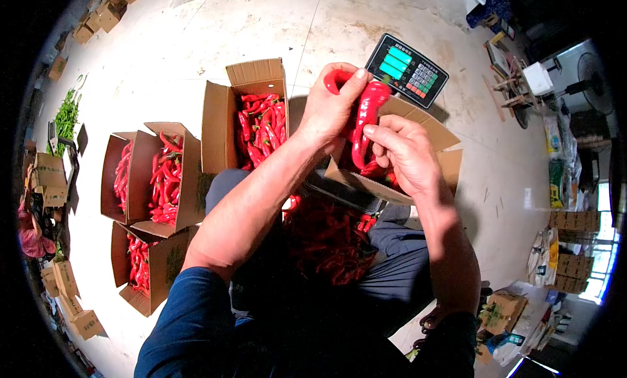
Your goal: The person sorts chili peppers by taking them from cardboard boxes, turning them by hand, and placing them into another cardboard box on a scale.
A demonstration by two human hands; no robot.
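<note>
My left hand (330,107) is closed around red chili peppers, with a curved red end (335,81) showing above its fingers. A long glossy red chili pepper (369,113) hangs between my hands, its green stem end up. My right hand (406,146) has its thumb and fingertips closed at the side of this pepper, low down. Both hands are over an open cardboard box (444,135) with red peppers inside. Behind that box stands a scale's display and keypad (408,70), lit green. More red peppers (320,241) lie in a heap between my legs.
Left of me stand several open cardboard boxes of red peppers, including a tall one (219,126) and a pair (144,175). Green peppers (67,113) lie on the floor at far left. Further cartons (575,244) and a fan (593,84) stand at the right.
</note>
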